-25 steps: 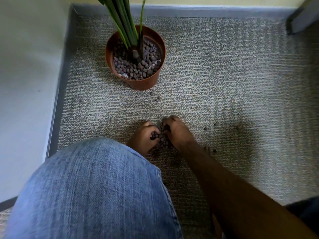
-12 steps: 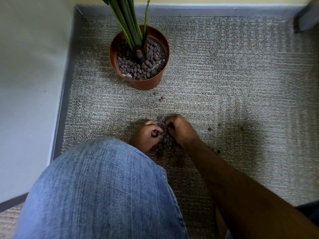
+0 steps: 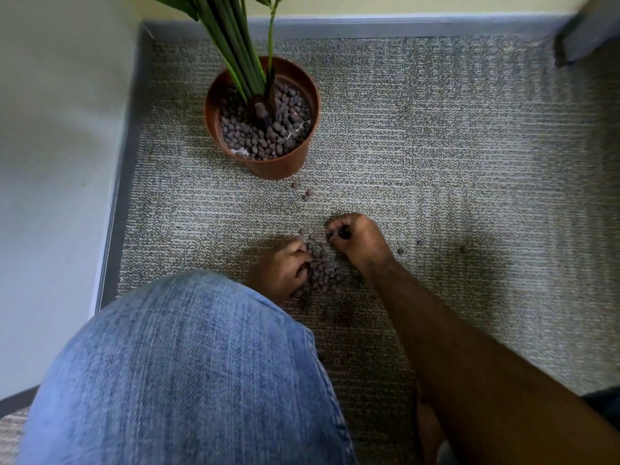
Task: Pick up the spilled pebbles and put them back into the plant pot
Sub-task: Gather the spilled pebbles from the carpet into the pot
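1. The spilled pebbles lie in a small heap on the carpet, in front of the plant pot and well apart from it.
2. The left hand rests at the left side of the heap, fingers curled and touching the pebbles.
3. The right hand is at the far right side of the heap, fingers closed around a few pebbles.
4. Three loose pebbles lie just beside the pot's base, between pot and heap.
5. The pot itself is full of pebbles around green stems.
6. A knee in blue jeans covers the near side.
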`<state>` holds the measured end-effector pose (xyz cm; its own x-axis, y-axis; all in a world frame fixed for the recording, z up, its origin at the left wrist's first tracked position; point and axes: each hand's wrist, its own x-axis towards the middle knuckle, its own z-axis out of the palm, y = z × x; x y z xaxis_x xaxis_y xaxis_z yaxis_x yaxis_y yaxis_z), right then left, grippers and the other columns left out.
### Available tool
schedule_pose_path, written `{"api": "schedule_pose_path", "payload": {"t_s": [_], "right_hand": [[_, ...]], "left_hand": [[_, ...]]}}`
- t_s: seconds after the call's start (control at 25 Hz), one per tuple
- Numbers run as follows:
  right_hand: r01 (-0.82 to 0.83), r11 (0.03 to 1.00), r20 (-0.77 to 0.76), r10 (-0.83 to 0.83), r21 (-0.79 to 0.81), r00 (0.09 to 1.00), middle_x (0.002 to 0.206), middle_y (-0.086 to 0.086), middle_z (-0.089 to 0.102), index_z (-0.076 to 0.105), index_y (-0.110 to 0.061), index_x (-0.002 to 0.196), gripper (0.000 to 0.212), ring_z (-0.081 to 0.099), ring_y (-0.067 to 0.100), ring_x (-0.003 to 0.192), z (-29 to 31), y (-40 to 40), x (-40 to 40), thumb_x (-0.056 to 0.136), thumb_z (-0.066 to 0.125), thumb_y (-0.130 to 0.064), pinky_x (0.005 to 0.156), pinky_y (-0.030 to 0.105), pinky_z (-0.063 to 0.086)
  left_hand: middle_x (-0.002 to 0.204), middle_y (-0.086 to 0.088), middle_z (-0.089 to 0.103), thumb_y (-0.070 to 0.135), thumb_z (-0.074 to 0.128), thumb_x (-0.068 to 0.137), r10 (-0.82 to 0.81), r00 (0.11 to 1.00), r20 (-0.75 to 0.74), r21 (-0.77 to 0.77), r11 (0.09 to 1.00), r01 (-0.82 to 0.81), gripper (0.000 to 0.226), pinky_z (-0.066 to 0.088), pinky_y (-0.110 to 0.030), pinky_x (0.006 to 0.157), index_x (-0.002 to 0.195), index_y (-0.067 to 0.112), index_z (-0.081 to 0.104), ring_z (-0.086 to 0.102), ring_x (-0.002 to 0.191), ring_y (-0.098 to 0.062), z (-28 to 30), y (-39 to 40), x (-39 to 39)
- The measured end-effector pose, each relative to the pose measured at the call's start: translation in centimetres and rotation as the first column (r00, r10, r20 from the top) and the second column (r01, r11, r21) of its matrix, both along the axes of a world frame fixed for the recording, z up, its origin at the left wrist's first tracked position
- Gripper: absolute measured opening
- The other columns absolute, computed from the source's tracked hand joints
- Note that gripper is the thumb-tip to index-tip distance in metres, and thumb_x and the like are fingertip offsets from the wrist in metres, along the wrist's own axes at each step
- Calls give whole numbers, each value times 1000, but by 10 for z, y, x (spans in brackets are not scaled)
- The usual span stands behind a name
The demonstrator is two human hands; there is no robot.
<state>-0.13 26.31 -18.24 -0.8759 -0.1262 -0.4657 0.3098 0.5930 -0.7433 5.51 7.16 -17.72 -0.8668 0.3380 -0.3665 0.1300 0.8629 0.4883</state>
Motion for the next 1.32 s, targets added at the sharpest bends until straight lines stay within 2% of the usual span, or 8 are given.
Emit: {"api": "schedule_pose_path", "payload": {"t_s": [0.28,0.44,0.6,0.8,1.0,1.12,1.2,1.32], "right_hand": [[-29,999,12,29,29,1000,105,6,77,77,-11,104,22,73,20,95,-3,-1,4,83,77,-3,92,30,58],[13,1000,47,-13,-12,999,96,5,79,77,-14,97,20,75,22,88,1,0,3,82,77,-2,82,36,63],[52,998,39,-51,-42,998,92,-3,76,76,-15,99,20,73,15,86,12,0,-9,83,79,-5,81,20,60],[149,976,30,-146,-158,989,103,2,75,73,-9,106,21,73,16,97,48,-3,-33,86,76,-5,92,33,61],[183,940,-166,-237,-288,957,108,3,71,73,-8,108,23,70,14,102,97,-15,-78,86,77,-8,91,33,61],[114,927,-313,-234,-357,921,106,3,73,75,-5,107,24,70,10,93,120,-32,-103,83,79,-6,88,33,62],[34,947,-387,-163,-320,908,104,2,74,77,-7,104,24,70,10,91,129,-47,-117,80,81,-6,88,31,61],[-164,986,-437,152,10,886,116,3,73,76,-12,107,26,69,15,105,130,-67,-136,81,80,-10,97,30,55]], "left_hand": [[119,-11,64,5,60,97,42,998,-54,41,998,-40,17,51,-42,93,105,-2,74,67,101,-28,-6,-9,-8],[109,-11,65,3,63,95,39,997,-65,90,995,-33,13,54,-44,86,100,1,75,67,94,-30,-8,-11,-13],[103,-9,65,4,68,92,65,993,-100,92,994,-56,5,54,-44,81,93,5,73,66,89,-28,-11,-17,-20],[87,-6,69,2,67,88,115,981,-155,89,991,-102,10,54,-41,71,87,11,69,66,79,-24,-10,-22,-37],[88,-4,72,9,70,89,141,986,-85,60,989,-136,10,57,-39,73,91,19,70,68,79,-21,-3,-22,-49],[88,-2,75,14,74,88,209,967,-145,135,972,-190,9,61,-38,72,94,20,72,72,77,-17,15,-24,-53],[88,0,77,15,76,88,248,941,-230,241,951,-191,11,63,-31,70,96,21,72,73,75,-10,36,-30,-56],[90,5,77,23,75,90,338,872,-355,323,919,-225,11,57,-11,65,99,28,71,72,75,1,69,-49,-75]]}}
